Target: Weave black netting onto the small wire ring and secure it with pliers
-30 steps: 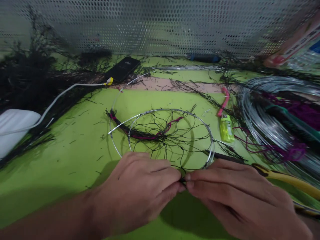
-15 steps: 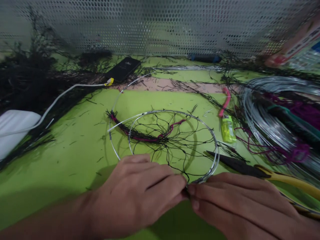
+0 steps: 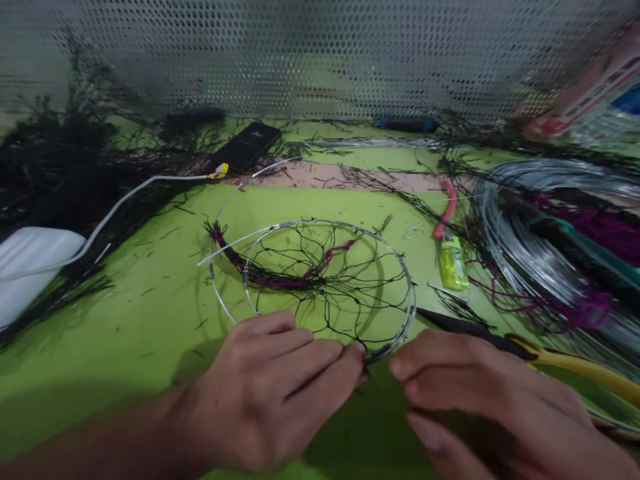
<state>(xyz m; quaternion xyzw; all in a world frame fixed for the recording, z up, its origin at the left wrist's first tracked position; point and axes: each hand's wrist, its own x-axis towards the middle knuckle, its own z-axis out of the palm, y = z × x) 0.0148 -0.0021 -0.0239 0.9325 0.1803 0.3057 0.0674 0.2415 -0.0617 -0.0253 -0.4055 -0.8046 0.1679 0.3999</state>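
Observation:
A silvery wire ring [image 3: 413,287] lies tilted over the green table, with black netting [image 3: 327,313] knotted across it. Fingers of my left hand [image 3: 280,387] are closed on the ring's near edge, where dark cord wraps the wire. Just right of that edge, my right hand [image 3: 470,393] has its thumb apart from the fingers, with nothing seen between them. A bundle of black cords with magenta string [image 3: 280,283] runs from the net's middle to the left. One wire end [image 3: 210,259] sticks out leftward.
Yellow-handled pliers [image 3: 565,357] lie beside my right hand, below a yellow-green lighter [image 3: 453,263]. A wire coil [image 3: 505,227] is at the right. A black phone-like slab [image 3: 250,145], a white block [image 3: 35,267] with cable and black netting [image 3: 45,167] are at the left. Perforated metal [image 3: 310,60] stands behind.
My right hand has come off the ring's near edge and its thumb has parted from the fingers. The ring and my left hand show slightly further left.

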